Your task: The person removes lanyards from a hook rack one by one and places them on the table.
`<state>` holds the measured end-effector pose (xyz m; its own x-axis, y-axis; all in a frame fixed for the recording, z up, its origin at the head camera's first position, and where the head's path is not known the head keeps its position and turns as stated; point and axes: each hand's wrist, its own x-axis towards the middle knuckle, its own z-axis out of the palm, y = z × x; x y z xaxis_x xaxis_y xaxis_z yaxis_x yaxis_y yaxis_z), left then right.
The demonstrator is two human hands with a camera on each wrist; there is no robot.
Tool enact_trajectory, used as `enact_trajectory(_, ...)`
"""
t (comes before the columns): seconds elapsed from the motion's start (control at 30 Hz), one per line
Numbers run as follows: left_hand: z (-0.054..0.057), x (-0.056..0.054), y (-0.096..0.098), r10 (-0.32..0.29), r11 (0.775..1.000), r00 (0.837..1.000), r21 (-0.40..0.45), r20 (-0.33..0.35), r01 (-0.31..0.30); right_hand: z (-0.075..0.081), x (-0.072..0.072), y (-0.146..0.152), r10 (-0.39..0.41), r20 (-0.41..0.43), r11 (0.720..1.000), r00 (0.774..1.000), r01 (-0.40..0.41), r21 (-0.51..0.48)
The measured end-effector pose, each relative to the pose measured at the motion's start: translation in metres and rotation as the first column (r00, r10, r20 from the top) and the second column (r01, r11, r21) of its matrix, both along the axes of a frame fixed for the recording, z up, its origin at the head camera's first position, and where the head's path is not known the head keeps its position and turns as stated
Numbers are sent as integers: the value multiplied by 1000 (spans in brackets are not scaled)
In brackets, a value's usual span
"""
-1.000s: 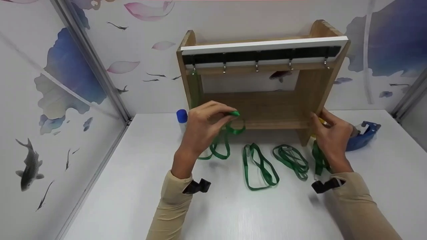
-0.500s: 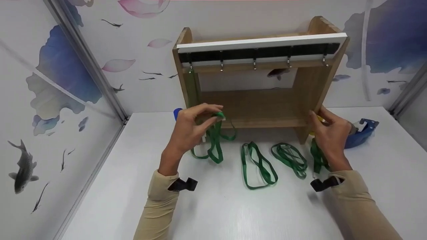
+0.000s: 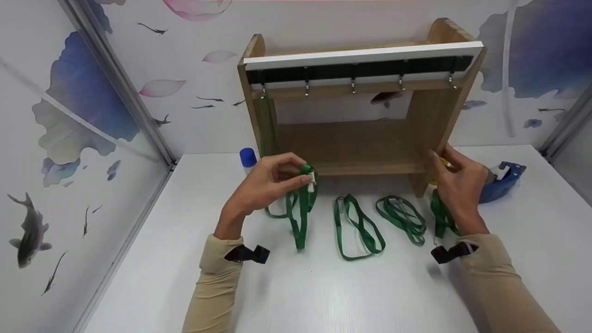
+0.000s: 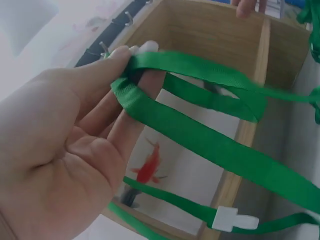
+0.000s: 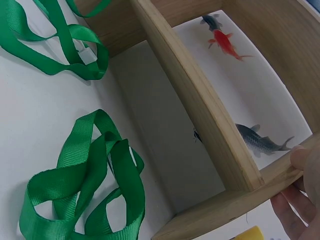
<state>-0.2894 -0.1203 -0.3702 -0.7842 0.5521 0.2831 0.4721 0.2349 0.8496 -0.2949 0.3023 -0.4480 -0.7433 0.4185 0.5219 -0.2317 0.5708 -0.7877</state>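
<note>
My left hand (image 3: 268, 182) pinches a green lanyard (image 3: 301, 226) between thumb and fingers, in front of the wooden shelf's lower left. The ribbon hangs down in loops, and a white clip (image 3: 311, 181) shows at the fingertips. In the left wrist view, the green ribbon (image 4: 200, 132) runs from the fingers to the right. My right hand (image 3: 462, 187) grips the right side panel of the wooden shelf (image 3: 360, 143), thumb inside and fingers outside. Under the shelf's white top edge runs a row of metal hooks (image 3: 353, 87). Another green lanyard (image 3: 266, 122) hangs from the leftmost hook.
On the white table (image 3: 351, 296) lie a looped green lanyard (image 3: 368, 237), a bundled lanyard (image 3: 407, 222) and another lanyard (image 3: 440, 215) partly behind my right hand. A blue tape dispenser (image 3: 502, 187) stands at right. A blue-capped object (image 3: 248, 158) is left of the shelf.
My left hand has moved left and slightly down with the lanyard, whose loops now hang longer. Its white clip has come into view. My right hand keeps its grip on the shelf.
</note>
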Motion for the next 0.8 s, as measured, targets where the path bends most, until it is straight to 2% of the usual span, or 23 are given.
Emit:
enact_trajectory(0.1,-3,-1,0,2,998,999,-61,48,1,1,0,0,2,4,1000,1000,-2,-2)
enact_trajectory(0.17,-7,-2,3,51,988,996,-149,72,-40,0,0,-1,2,4,1000,1000,-2,-4)
enact_trajectory(0.2,-10,-2,5,87,976,993,-206,75,-70,0,0,-1,1,2,1000,1000,-1,-4)
enact_trajectory(0.3,-20,-3,15,205,913,977,-370,54,-171,-1,0,0,-2,1,1000,1000,2,-4)
enact_trajectory(0.43,-34,-1,35,331,827,944,-480,-7,-293,-2,-1,0,-1,7,1000,1000,1,-6)
enact_trajectory(0.53,-45,0,50,386,777,921,-518,-59,-359,-2,-1,0,0,12,1000,1000,1,-6)
enact_trajectory(0.63,-57,-1,61,401,731,908,-554,-124,-399,-1,0,0,-2,18,1000,1000,2,-5)
enact_trajectory(0.7,-66,-2,65,397,726,907,-555,-144,-406,-2,0,0,-5,19,1000,1000,5,-4)
enact_trajectory(0.8,-79,-4,67,395,749,910,-529,-127,-399,-2,0,-1,-5,14,1000,1000,5,-2)
